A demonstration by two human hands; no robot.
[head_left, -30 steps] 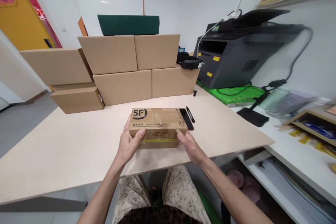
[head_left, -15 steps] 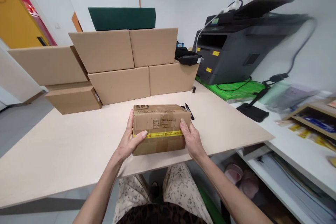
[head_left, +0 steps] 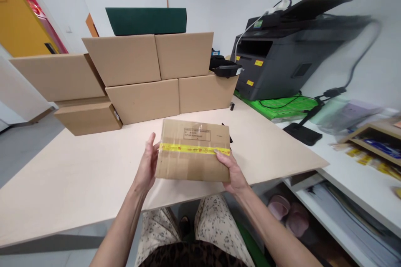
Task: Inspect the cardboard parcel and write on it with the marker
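Observation:
A small brown cardboard parcel [head_left: 193,150] with a strip of yellow tape across it is held up above the near edge of the pale table [head_left: 78,175]. Its broad taped face is turned toward me. My left hand [head_left: 147,167] presses flat against its left end, fingers wrapped behind. My right hand [head_left: 232,171] grips its lower right corner, thumb lying on the yellow tape. A black marker [head_left: 230,137] lies on the table just behind the parcel, mostly hidden by it.
Several plain cardboard boxes [head_left: 144,75] are stacked along the far table edge, with a dark green box [head_left: 145,21] on top. A black printer [head_left: 282,62] stands at the right on a green mat [head_left: 282,108]. A lower white shelf [head_left: 360,175] runs along the right.
The parcel was resting on the table with its logo side up. Both hands have tipped it toward me and lifted it, so the yellow-taped face now shows.

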